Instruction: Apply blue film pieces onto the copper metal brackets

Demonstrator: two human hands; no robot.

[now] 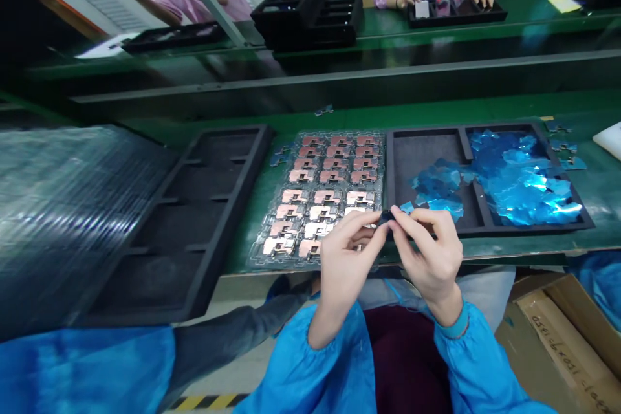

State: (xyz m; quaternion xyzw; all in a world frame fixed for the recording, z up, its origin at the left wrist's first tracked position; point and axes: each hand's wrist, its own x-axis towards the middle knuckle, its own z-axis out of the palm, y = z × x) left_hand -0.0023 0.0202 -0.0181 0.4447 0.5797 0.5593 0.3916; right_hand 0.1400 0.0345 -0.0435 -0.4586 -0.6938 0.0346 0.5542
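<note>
Over the front edge of the green bench, my left hand (347, 259) and my right hand (431, 249) meet fingertip to fingertip. Both pinch a small dark piece (387, 215), mostly hidden by the fingers; its kind cannot be made out. Under and beyond my left hand lies a clear plastic tray (259, 251) with rows of small circuit boards (327, 196), copper-coloured and silvery. Just beyond my right hand is a black compartment tray (423, 141). Loose shiny blue film pieces (524, 174) heap in its right side, and more film (439, 187) lies in its left part.
To the left are another black compartment tray (264, 142) and stacked clear plastic trays (72, 207). Small boards (565, 145) lie at the right. Across a raised ledge (310, 84), people in pink handle parts beside stacked black trays (310, 13). A cardboard box (557, 336) stands lower right.
</note>
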